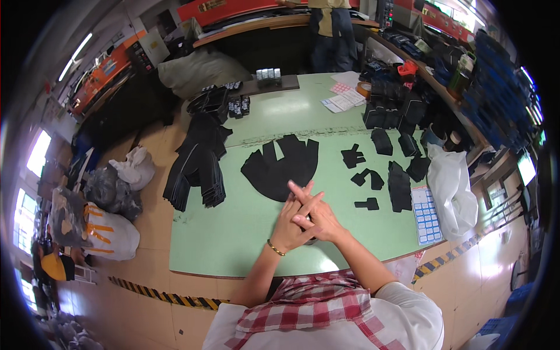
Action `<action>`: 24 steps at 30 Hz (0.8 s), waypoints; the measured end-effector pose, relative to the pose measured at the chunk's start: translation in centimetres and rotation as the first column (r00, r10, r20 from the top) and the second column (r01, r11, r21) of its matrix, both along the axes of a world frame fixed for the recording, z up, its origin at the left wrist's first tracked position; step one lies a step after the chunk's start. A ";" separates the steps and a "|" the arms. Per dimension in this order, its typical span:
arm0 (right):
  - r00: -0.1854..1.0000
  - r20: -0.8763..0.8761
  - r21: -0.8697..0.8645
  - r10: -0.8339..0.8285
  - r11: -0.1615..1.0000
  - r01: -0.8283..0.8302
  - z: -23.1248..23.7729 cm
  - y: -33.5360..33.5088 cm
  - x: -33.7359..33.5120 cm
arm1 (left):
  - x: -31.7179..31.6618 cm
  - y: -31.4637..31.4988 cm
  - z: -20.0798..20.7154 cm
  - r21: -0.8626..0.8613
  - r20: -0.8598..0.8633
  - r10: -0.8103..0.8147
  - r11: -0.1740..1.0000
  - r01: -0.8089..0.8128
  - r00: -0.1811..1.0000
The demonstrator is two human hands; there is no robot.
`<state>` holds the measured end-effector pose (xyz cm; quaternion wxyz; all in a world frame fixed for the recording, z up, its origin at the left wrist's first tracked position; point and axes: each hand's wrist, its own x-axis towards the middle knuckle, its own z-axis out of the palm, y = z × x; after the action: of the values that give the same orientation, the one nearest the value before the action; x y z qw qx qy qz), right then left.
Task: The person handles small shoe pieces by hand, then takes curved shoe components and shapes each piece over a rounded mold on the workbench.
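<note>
At far left, a grey bag [111, 189] and an orange-striped bag [111, 236] are set on the floor [160, 251], beside the green bench [233, 251]. On the bench's left part, a stack [195, 169] of black cut pieces is laid, its layers fanned at the near end. Black bundles [210, 104] are piled beyond it, at the far left corner.

Mid-bench, a fan-shaped black piece [283, 169] is laid flat, its slotted edge turned to the far side and its rounded edge to the near side. Over that near edge, the left hand [286, 226] and right hand [326, 223] are crossed, fingers stretched out and interlaced. A bracelet [276, 248] is worn on the left wrist. The piece is partly covered by fingertips; whether it is touched cannot be told. Whether anything is gripped under the palms cannot be told either.

Beyond the bench, a person [332, 38] is seen standing. Papers [345, 100] are spread at the far side, with a tape roll [364, 89] just right of them. Nearer, small black pieces [367, 203] are scattered right of the hands, followed by a long black strip [399, 188]. Black blocks [391, 114] are stacked beyond. At the right edge, a blue-and-white card [427, 216] is placed, partly overlapped by a white plastic bag [452, 192].
</note>
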<state>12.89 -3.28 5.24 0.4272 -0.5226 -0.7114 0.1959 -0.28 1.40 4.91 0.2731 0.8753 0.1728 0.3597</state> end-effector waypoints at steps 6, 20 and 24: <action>0.992 0.055 0.156 -0.110 0.983 0.100 -0.5 0.0 -1.1 | -0.3 -0.2 -1.3 -0.038 0.071 -0.007 0.999 0.009 0.997; 0.998 0.041 0.190 -0.055 0.981 0.046 -0.7 0.6 -0.5 | 0.3 0.0 -2.1 0.134 0.162 0.137 0.978 -0.159 0.977; 0.998 0.030 0.217 -0.059 0.975 0.051 -0.8 0.6 -0.6 | 0.4 -0.1 -1.7 0.136 0.164 0.118 0.981 -0.141 0.979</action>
<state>12.28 -2.69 4.43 0.4738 -0.4959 -0.7214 0.0957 0.10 1.30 3.19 0.1964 0.8492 0.1809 0.4557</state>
